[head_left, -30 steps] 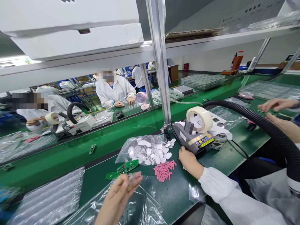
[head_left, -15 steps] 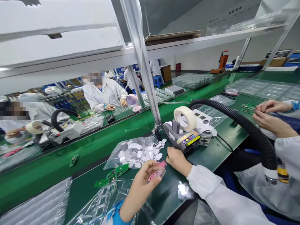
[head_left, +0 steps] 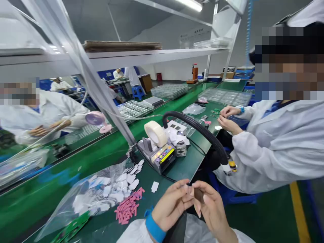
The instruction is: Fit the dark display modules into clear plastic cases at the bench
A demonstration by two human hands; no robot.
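Observation:
My left hand (head_left: 172,204) and my right hand (head_left: 210,207) meet low in the head view, over the front edge of the green bench. Their fingertips pinch a small brownish strip (head_left: 198,195) between them. I cannot make out what the strip is. A pile of pink strips (head_left: 128,208) lies on the mat to the left of my hands. Behind it a clear bag (head_left: 83,199) spills white paper pieces (head_left: 126,180). One white piece (head_left: 154,186) lies apart, just beyond my left hand.
A tape dispenser (head_left: 159,148) with a white tape roll stands ahead, under a black corrugated hose (head_left: 199,131). A person in a white coat (head_left: 275,145) works at my right. Other people sit across the green conveyor (head_left: 37,182). Clear trays (head_left: 225,96) lie farther right.
The camera has swung right. My left hand left the bag and my right hand left the dispenser; both came together at the bench's front edge, pinching a small strip.

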